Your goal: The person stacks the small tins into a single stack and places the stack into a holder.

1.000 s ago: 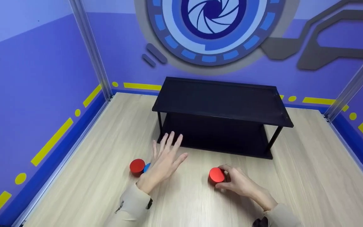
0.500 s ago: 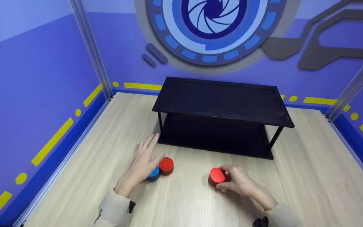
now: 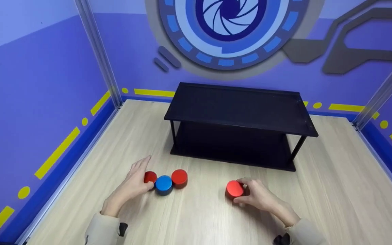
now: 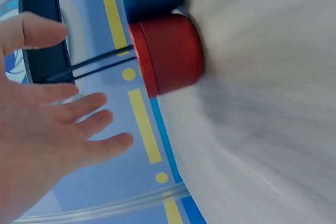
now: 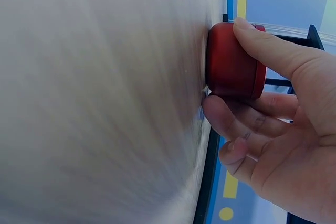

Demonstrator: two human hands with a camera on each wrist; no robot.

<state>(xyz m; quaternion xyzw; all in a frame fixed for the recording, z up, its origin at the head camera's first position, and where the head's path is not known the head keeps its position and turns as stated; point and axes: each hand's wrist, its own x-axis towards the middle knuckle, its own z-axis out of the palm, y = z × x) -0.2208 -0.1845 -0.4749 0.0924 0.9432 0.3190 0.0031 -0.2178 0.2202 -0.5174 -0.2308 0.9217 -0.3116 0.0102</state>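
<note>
Right hand (image 3: 260, 197) grips lone red puck (image 3: 234, 189) on table (image 3: 318, 190), near-right of black shelf (image 3: 240, 112). Left hand (image 3: 131, 185) open, fingers touching leftmost red puck (image 3: 150, 177) beside blue puck (image 3: 163, 183). Risk: sideways nudge scatters touching row.

Four short round pucks sit flat on the wooden tabletop (image 3: 196, 217) in front of the black shelf (image 3: 240, 112). Three form a touching row off its left front corner: a small red puck (image 3: 150, 177), a blue puck (image 3: 163, 183) and another red puck (image 3: 179, 177). A fourth red puck (image 3: 234, 189) stands apart, before the shelf's middle.
</note>
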